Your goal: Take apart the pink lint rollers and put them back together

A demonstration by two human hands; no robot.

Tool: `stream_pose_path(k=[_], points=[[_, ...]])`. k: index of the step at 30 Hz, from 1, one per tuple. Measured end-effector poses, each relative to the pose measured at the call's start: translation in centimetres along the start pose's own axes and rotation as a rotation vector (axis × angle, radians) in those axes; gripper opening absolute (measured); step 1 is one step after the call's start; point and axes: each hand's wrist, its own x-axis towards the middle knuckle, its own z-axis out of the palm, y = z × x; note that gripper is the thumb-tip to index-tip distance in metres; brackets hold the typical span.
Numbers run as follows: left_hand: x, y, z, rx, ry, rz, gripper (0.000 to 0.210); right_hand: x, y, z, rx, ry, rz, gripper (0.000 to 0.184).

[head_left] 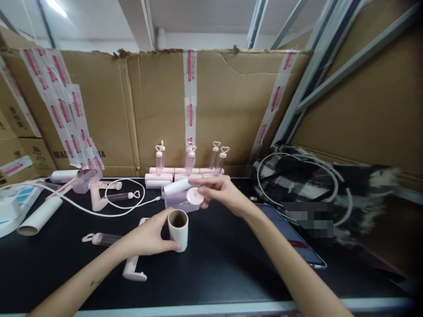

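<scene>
My left hand [153, 235] is closed around a white paper roll [179, 235] with a cardboard core, which stands upright near the middle of the table. Beyond it, my right hand [220, 193] pinches a round pale pink cap [195, 196] between thumb and fingers. Right behind the cap are a translucent lilac cover [176, 202] and a second white roll [176, 186]; whether the cap is joined to the cover I cannot tell. Under my left forearm lie a pink handle [132, 267] and a clear tube with a heart-shaped loop [105, 239], both partly hidden.
Several pink roller pieces [158, 177] and clear heart-topped tubes [191, 163] are lined up against the cardboard wall [161, 97]. A white cable [112, 215], a power strip [20, 209] and another roll [41, 216] lie left. A phone or tablet [291, 233] lies right, by a dark bag [310, 185].
</scene>
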Motion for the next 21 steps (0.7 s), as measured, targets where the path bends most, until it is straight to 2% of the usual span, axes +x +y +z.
stream_pose_path(k=[2,4,10,18,21], points=[[0.2,-0.2,0.3,0.031,-0.008,-0.002,0.057,-0.4,0.1,1.0,0.09,-0.101,0.045,0.037],[0.2,-0.3,0.5,0.042,-0.008,0.011,0.058,-0.6,0.3,2.1,0.083,-0.148,0.064,0.033],[0.0,-0.4,0.4,0.135,0.036,0.025,0.065,-0.9,0.4,4.2,-0.159,-0.084,-0.11,0.027],[0.1,-0.5,-0.1,0.128,0.015,0.003,0.059,-1.6,-0.5,4.2,-0.351,-0.039,-0.275,0.016],[0.1,-0.5,-0.1,0.126,0.005,-0.002,0.06,-1.7,-0.6,4.6,-0.401,-0.037,-0.298,0.026]])
